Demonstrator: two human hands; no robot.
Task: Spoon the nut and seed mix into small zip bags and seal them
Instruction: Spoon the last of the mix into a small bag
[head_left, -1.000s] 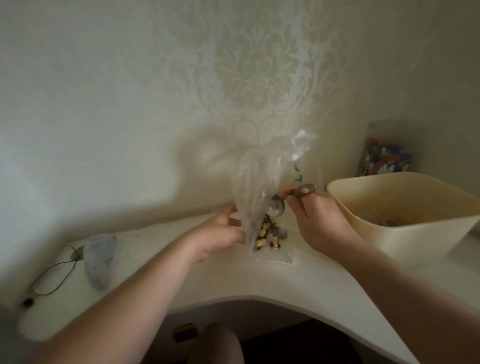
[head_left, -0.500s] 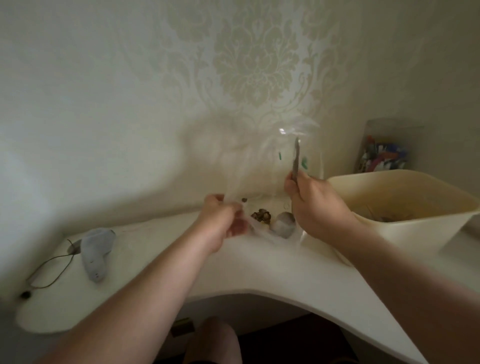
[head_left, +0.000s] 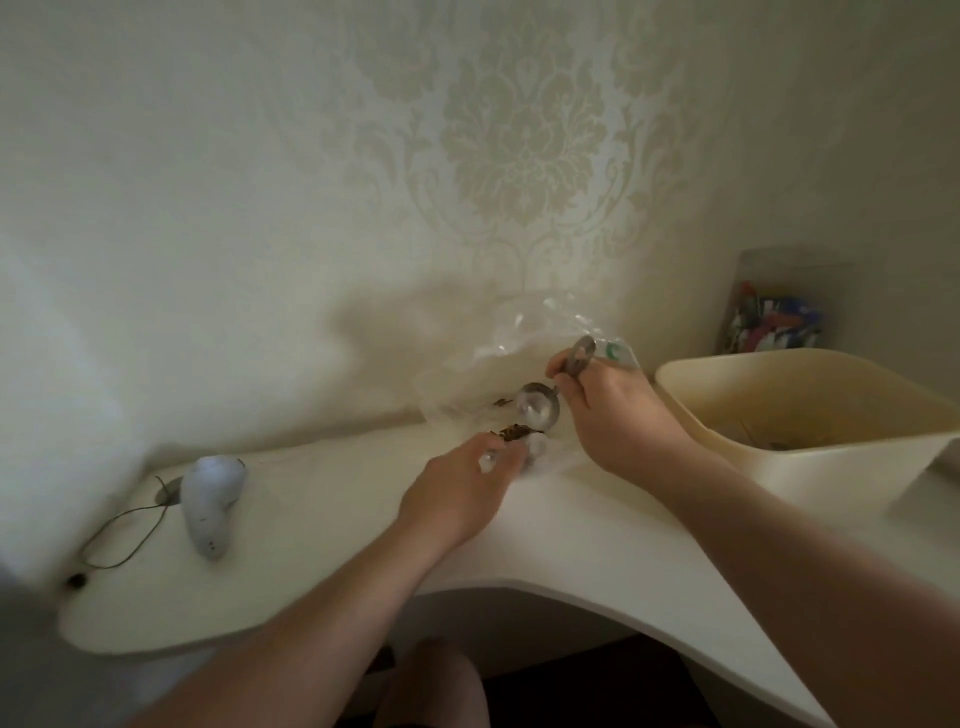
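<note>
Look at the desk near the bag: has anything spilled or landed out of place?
Possibly. A small dark bit, likely from the mix, lies apart from the main pile, left of the spoon. It's too blurred to tell whether it's outside the clear bag.

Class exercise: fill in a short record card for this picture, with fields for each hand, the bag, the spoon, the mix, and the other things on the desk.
left hand: pinches the clear zip bag low, by its contents
right hand: grips the spoon handle
zip bag: clear, crumpled, top loose and unsealed
spoon: metal, bowl tipped down at the bag, looks empty
nut and seed mix: small dark heap in the bag
tub: cream, right of the hands
white device: on the desk, left, thin cord beside it
</note>
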